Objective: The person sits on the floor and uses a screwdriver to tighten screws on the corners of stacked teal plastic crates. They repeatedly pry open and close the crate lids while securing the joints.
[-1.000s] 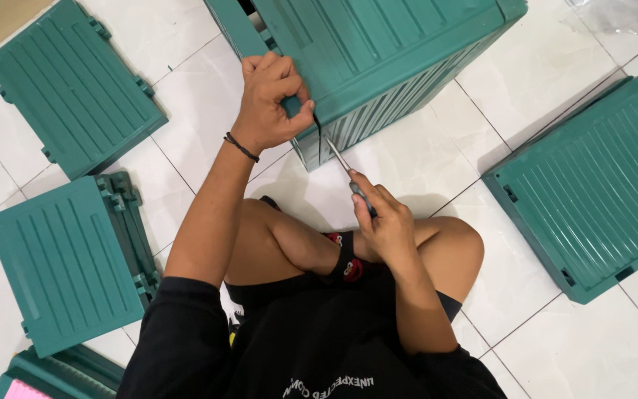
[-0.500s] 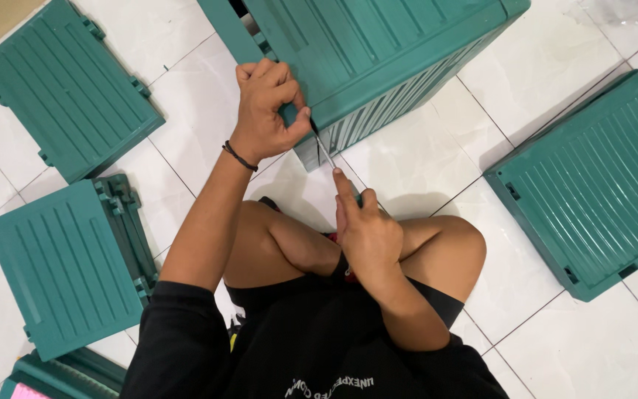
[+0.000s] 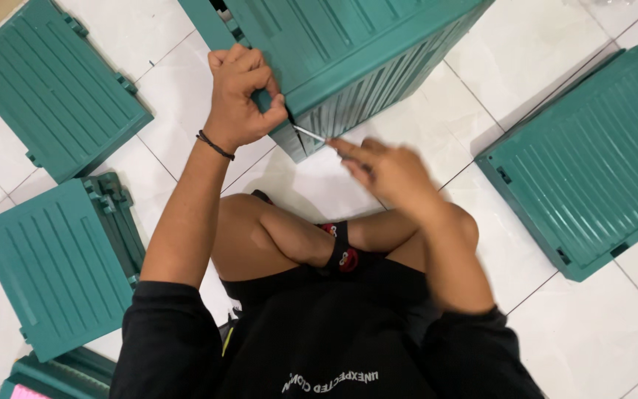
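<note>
Seated cross-legged on white tiles, a person steadies a teal ribbed cabinet (image 3: 348,52) at its near corner with a closed left hand (image 3: 241,96); the blurred right hand (image 3: 389,174) pinches a thin screwdriver (image 3: 309,133), best kept square to the joint.

Bright, even indoor light, source not in view. White floor tiles (image 3: 555,96) glossy, mild sheen, nothing blown out. Soft shadows: under the teal cabinet's (image 3: 348,52) near corner, along the left edge of the right-side panel (image 3: 592,162), between the stacked panels (image 3: 60,258) on the left. Right hand (image 3: 389,174) smeared by motion blur, fingers indistinct; the thin metal tool (image 3: 308,133) beside it is slightly soft. Left hand (image 3: 241,96) sharp. Black shirt (image 3: 334,347) holds little detail. Slight wide-angle stretch at the frame edges.
</note>
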